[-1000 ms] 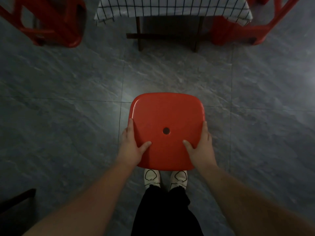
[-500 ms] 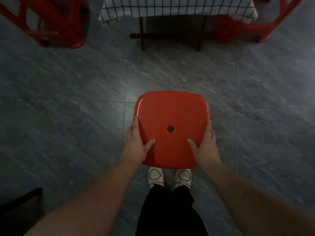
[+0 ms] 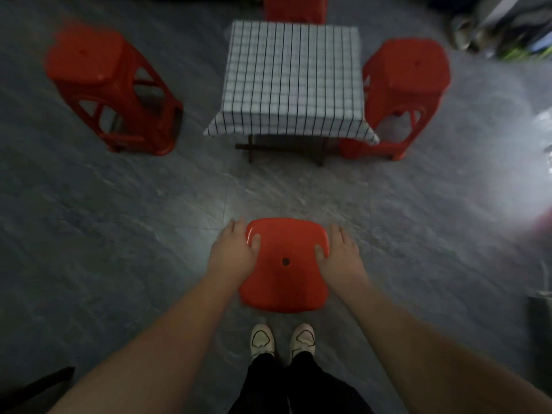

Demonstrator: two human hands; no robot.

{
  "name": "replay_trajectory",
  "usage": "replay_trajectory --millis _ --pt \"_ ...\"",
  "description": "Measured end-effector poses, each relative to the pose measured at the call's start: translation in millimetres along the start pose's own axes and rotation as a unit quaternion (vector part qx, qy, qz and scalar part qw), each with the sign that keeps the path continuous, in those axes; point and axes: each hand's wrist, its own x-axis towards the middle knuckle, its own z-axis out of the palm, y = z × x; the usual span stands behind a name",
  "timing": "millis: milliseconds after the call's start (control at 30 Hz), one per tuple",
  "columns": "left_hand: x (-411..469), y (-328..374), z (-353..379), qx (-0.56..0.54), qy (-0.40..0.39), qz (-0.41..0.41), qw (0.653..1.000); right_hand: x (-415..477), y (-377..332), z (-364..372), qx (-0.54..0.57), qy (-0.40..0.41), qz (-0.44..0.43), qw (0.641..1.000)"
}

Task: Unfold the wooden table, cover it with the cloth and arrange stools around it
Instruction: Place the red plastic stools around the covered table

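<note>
While thumbs press its seat, left hand (image 3: 236,252) and right hand (image 3: 340,255) clasp red stool (image 3: 285,273).

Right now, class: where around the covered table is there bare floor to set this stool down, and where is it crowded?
Free: the grey floor between the held stool and the table's near edge. Crowded: a stool stands at the left, right and far side; clutter fills the far right corner.
</note>
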Motion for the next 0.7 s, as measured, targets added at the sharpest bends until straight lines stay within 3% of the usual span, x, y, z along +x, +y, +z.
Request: replay_trajectory --millis 300,500,700 --pt "-109.9 65.0 -158.4 0.096 0.066 0.120 0.986 -127.8 -85.7 -153.7 -0.053 0.106 -0.076 0.990" --pt "-152.6 84.6 -185.8 0.138 0.071 0.151 0.976 -182.5 -85.1 -183.1 -0.118 0.132 -0.119 0.977" --pt "-152.1 156.7 -175.8 0.138 0.057 0.186 0.971 -180.4 -48.1 -226.3 -0.094 0.133 -0.085 0.983"
